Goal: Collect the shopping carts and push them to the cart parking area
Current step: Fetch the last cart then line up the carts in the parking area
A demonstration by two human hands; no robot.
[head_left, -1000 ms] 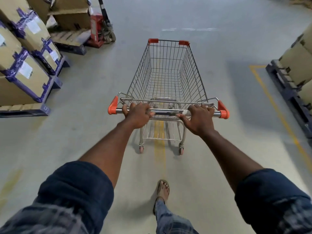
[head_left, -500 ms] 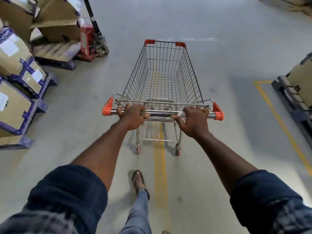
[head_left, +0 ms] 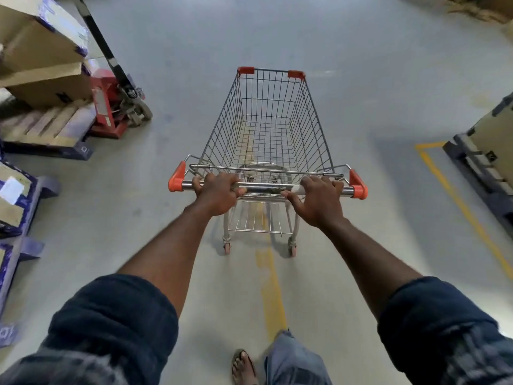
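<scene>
Cart (head_left: pixel 267 122) bar (head_left: pixel 263 187) in hands (head_left: pixel 218 191) (head_left: pixel 319 200), arms (head_left: pixel 172 245) fwd.

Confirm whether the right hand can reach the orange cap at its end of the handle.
Likely yes: the right hand grips the handle just inside that orange cap, bare bar between.
</scene>
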